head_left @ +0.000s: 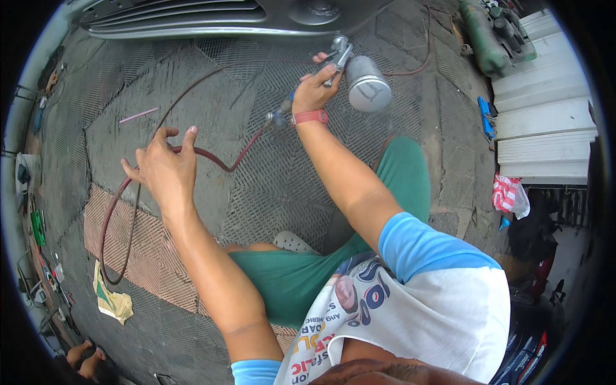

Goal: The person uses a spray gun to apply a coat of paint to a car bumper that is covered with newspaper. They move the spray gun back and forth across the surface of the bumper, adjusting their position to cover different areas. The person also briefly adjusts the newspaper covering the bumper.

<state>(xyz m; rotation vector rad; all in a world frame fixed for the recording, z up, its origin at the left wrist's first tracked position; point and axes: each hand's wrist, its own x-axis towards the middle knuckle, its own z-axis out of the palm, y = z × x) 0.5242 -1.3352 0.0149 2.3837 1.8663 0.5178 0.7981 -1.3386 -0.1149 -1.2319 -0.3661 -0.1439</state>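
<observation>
Closest to the camera spreads a white shirt with blue sleeves (443,301); at the left, a crumpled paper scrap (114,300) lies on the floor matting (147,250); next comes the left hand (168,163), thumb and fingers spread apart, a dark red hose (218,162) passing by them — whether they grip it, I cannot tell; farther right, the right hand (314,93), with a red wristband (312,117), is wrapped round a spray gun (342,54) near the grey bumper (224,29) — its silver cup (369,86) on the right; at far right lies a green tank (481,38).
</observation>
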